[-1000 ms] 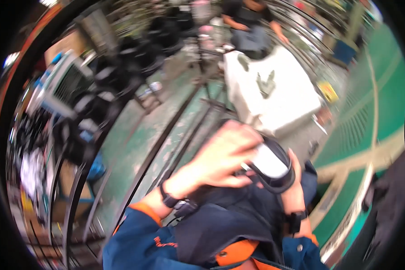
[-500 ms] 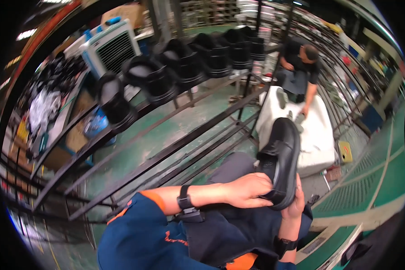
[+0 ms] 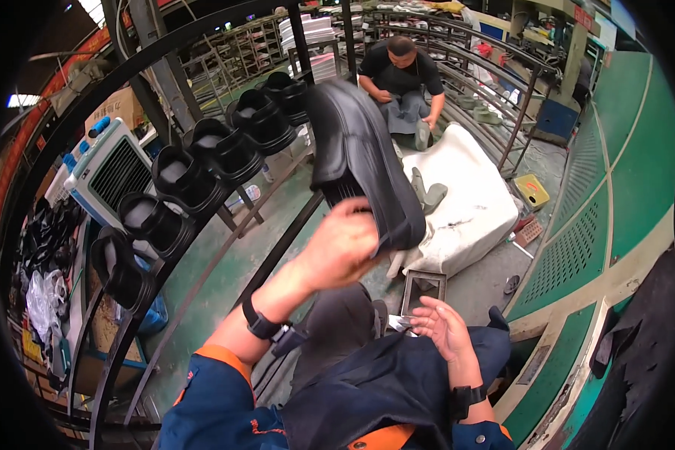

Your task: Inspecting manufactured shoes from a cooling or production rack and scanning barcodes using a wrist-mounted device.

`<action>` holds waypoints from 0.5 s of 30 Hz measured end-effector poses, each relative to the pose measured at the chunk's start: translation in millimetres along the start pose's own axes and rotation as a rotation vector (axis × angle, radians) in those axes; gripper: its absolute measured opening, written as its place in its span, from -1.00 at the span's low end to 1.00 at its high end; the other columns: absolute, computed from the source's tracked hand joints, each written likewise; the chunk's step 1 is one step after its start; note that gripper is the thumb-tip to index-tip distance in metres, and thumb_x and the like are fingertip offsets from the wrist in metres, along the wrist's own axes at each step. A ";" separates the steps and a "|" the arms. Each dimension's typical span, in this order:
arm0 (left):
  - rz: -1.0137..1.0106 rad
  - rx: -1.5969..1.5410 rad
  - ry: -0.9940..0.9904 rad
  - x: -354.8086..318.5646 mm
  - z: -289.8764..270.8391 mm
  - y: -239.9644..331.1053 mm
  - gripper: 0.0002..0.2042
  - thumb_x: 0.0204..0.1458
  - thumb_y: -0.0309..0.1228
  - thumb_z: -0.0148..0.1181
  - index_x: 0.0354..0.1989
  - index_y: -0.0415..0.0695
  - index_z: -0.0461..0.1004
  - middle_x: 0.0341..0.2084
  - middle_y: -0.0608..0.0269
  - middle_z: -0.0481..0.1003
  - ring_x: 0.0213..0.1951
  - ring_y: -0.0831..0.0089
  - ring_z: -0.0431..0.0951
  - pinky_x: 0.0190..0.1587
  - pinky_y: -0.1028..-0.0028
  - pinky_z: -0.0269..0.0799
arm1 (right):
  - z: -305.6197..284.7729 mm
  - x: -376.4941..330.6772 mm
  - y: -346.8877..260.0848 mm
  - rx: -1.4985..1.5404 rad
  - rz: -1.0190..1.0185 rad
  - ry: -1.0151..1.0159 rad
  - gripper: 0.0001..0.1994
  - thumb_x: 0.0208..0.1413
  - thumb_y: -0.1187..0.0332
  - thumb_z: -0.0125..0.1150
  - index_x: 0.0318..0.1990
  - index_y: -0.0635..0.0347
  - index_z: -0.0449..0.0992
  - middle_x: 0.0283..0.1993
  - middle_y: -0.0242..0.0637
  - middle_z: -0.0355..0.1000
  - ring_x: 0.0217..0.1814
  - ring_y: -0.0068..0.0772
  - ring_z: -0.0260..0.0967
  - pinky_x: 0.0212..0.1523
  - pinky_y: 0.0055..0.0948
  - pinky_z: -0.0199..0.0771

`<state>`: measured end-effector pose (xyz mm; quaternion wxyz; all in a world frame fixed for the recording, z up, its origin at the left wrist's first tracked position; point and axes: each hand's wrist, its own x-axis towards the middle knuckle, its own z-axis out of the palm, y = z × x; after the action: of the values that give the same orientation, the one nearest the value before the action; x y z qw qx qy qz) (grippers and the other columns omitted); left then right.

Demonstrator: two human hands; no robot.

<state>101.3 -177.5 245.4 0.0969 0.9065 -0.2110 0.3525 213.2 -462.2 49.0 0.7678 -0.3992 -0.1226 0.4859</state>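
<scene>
A black leather shoe [image 3: 356, 142] is raised in front of me, its toe pointing away and up. My left hand [image 3: 337, 244] grips it at the heel end, with the fingers at the shoe's opening. Apart from the shoe, my right hand [image 3: 444, 330] is held low over my lap, fingers spread and nothing in them. Beyond the shoe, several similar black shoes [image 3: 221, 150] sit in a row on a dark metal rack [image 3: 202, 217]. The held shoe hides the rack's far right end.
Across from me a person [image 3: 401, 82] sits handling a grey-green shoe part [image 3: 423, 136]. Between us stands a white-covered block [image 3: 476, 202] with grey-green pieces [image 3: 427, 191] on it. An air cooler [image 3: 116, 176] is behind the rack; green panels [image 3: 570, 232] line the right.
My left hand has carried the black shoe up and left toward the rack. My right hand has let go of it and opened. The view has turned rightward.
</scene>
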 end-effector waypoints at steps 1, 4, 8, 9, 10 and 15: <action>-0.026 0.032 -0.001 9.9 -0.8 -16.3 -0.63 -0.07 -0.49 0.40 -0.02 -0.08 0.57 -0.26 0.23 0.60 -0.15 0.22 0.61 0.13 0.10 0.36 | -5.7 0.0 5.0 0.012 0.019 0.033 -0.54 0.36 0.25 -0.02 0.28 0.40 0.34 0.02 0.05 0.54 0.00 -0.07 0.57 -0.02 -0.20 0.62; -0.025 0.221 0.085 49.5 -5.0 -71.3 -0.80 -0.15 -0.54 0.31 -0.31 -0.08 0.51 -0.49 0.24 0.49 -0.28 0.19 0.57 0.11 0.09 0.41 | -20.6 -2.9 20.6 0.034 0.052 0.077 -0.56 0.38 0.27 -0.05 0.27 0.40 0.34 0.00 0.04 0.54 -0.02 -0.09 0.58 -0.03 -0.19 0.62; -0.201 0.461 0.096 91.8 1.1 -170.0 -0.87 0.02 -0.36 0.30 -0.35 -0.13 0.54 -0.47 0.14 0.54 -0.24 0.12 0.58 0.15 0.01 0.35 | -39.1 -8.1 39.5 0.046 0.142 0.198 -0.59 0.38 0.27 0.00 0.23 0.40 0.37 -0.04 -0.02 0.56 -0.06 -0.11 0.59 -0.07 -0.21 0.64; -0.271 0.504 0.101 100.8 2.7 -195.7 -0.85 0.04 -0.33 0.30 -0.34 -0.13 0.55 -0.45 0.14 0.55 -0.20 0.11 0.58 0.17 -0.03 0.32 | -43.7 -8.5 43.3 0.035 0.154 0.214 -0.60 0.38 0.27 0.00 0.21 0.40 0.38 -0.04 -0.02 0.56 -0.06 -0.12 0.59 -0.07 -0.22 0.64; -0.342 0.543 0.108 109.3 5.8 -220.0 -0.82 0.05 -0.29 0.30 -0.32 -0.14 0.55 -0.43 0.14 0.56 -0.16 0.10 0.57 0.19 -0.08 0.28 | -48.7 -8.1 46.0 0.022 0.164 0.233 -0.61 0.38 0.27 0.01 0.20 0.40 0.39 -0.04 -0.03 0.56 -0.07 -0.13 0.60 -0.07 -0.23 0.64; -0.949 0.604 0.348 101.7 53.9 -345.5 -0.46 -0.03 -0.23 0.33 0.14 -0.15 0.42 0.21 -0.05 0.36 0.38 -0.03 0.18 0.41 -0.11 0.04 | -51.2 3.9 53.0 -0.074 0.218 0.311 -0.65 0.37 0.31 0.04 0.18 0.35 0.42 -0.09 -0.09 0.58 -0.11 -0.23 0.62 -0.13 -0.33 0.64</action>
<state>356.7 81.3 265.8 0.0149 0.8183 0.3464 0.4585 210.3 -473.1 -24.0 0.7050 -0.5084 0.0237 0.4940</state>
